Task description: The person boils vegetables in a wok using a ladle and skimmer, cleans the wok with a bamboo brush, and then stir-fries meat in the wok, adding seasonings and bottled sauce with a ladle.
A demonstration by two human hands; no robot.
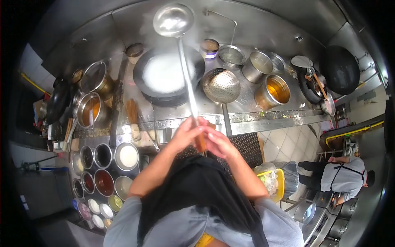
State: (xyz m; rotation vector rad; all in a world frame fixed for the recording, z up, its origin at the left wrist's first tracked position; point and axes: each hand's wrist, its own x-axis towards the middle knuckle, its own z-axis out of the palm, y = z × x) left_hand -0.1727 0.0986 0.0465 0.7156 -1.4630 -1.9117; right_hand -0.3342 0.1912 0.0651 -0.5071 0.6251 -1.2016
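Ladle (pixel 187 78) in the head view rises in front of the person, its shaft crossing before the wok (pixel 198 66). The left hand (pixel 185 133) closes round its wooden handle; the right hand (pixel 221 142) curls beside it, its grip unclear. The wok seems already hot, steam veiling its contents; what remains cannot be judged. A tin (pixel 210 48) bears a purple-and-white label, its writing unreadable.
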